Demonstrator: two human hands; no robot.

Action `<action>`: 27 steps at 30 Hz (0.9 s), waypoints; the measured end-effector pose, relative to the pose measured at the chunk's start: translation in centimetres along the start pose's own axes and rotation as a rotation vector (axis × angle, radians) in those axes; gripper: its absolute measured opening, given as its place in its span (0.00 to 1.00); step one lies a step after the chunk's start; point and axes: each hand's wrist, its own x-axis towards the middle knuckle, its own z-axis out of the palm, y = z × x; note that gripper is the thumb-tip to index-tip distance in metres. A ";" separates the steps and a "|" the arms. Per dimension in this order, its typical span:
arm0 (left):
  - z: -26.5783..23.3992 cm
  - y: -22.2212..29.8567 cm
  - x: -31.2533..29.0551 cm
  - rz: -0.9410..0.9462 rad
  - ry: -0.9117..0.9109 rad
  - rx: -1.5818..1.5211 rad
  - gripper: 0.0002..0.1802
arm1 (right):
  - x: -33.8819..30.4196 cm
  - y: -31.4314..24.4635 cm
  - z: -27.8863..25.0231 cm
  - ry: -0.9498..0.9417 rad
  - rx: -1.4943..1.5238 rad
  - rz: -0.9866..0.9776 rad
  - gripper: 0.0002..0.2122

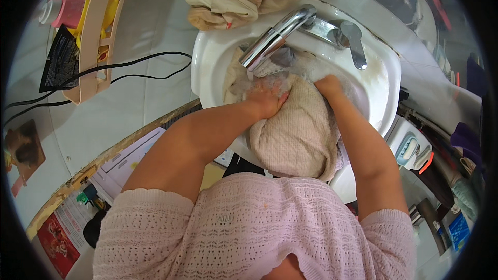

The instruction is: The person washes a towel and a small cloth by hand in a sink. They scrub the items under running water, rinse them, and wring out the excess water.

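A wet beige textured cloth (295,135) hangs over the front of the white sink (381,91), its far part down in soapy water. Suds (306,67) surround both hands. My left hand (267,98) lies on the cloth's left side, fingers spread and partly under foam. At the cloth's right edge my right hand (328,86) is closed, apparently gripping the fabric; its fingertips are hidden in the suds. A chrome faucet (272,41) reaches over the basin above my left hand. Under its spout a bunched grey and white cloth (280,62) shows through the foam.
A folded cream cloth with a cartoon face (238,0) rests on the sink's back left rim. The faucet lever (355,46) stands at the back right. Black cables (140,59) cross the left tiles near a pink rack (98,26). A soap holder (409,149) sits at right.
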 end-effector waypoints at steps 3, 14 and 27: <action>0.1 -0.8 1.1 0.083 -0.074 -0.041 0.39 | 2.8 1.4 1.0 -0.005 -0.230 -0.165 0.24; 3.8 -0.7 -8.2 0.338 0.229 -0.670 0.49 | -13.4 -2.7 -5.1 0.337 0.384 -0.429 0.22; 8.6 2.9 -3.1 0.731 0.299 -0.333 0.25 | -18.4 -7.7 -1.7 0.529 -0.532 -0.857 0.08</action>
